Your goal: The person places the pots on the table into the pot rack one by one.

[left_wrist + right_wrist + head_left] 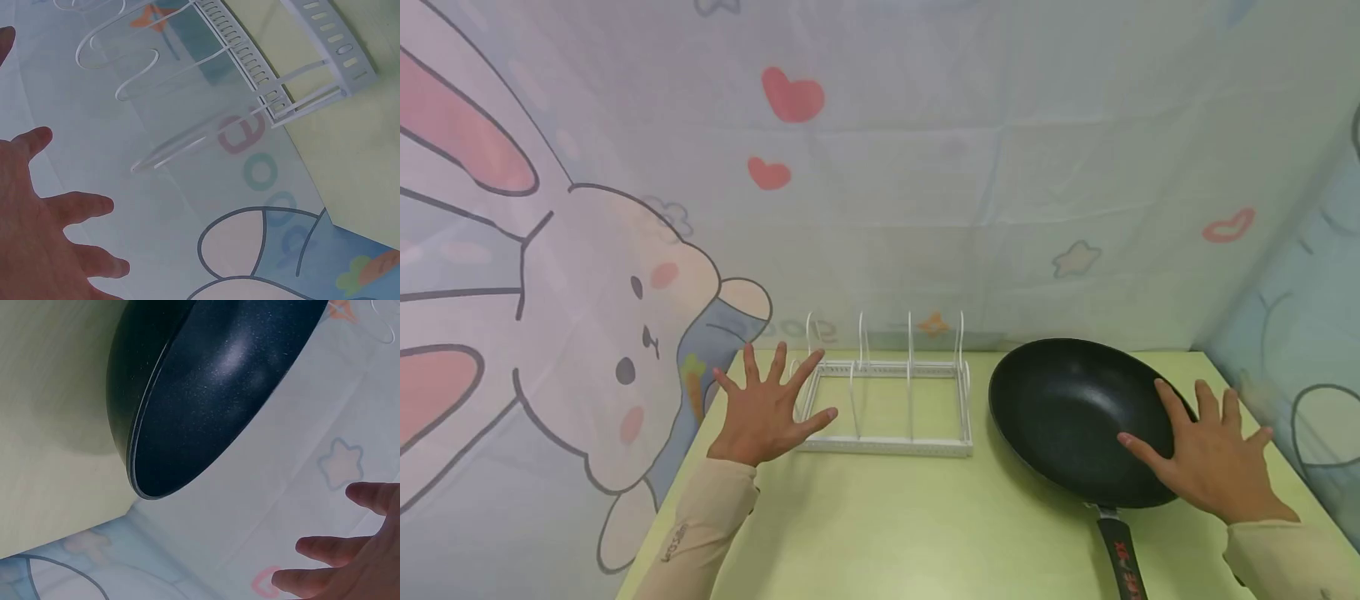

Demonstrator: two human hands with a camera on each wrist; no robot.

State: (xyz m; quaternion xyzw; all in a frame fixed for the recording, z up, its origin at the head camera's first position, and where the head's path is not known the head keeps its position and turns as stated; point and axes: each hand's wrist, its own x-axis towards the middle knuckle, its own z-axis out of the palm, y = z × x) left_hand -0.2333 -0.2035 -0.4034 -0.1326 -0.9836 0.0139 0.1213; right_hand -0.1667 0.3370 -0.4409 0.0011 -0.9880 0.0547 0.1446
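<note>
A black frying pan [1075, 425] sits on the right part of the table, its dark handle [1122, 554] with red lettering pointing toward me. To its left is a white wire rack [887, 446] with several upright dividers. My left hand [763, 417] is spread wide near the rack's left end, holding nothing; in the left wrist view its fingers stand apart from the rack [244, 59]. Over the pan's right edge in the head view, my right hand [1213, 458] has its fingers spread. The right wrist view shows that hand [350, 556] apart from the pan [206, 394].
The pale green table [865, 525] ends at a back wall hung with a printed cloth [910, 233]. A large cartoon rabbit [617, 333] covers the cloth at left. Another cloth-covered side [1307, 333] borders the table at right.
</note>
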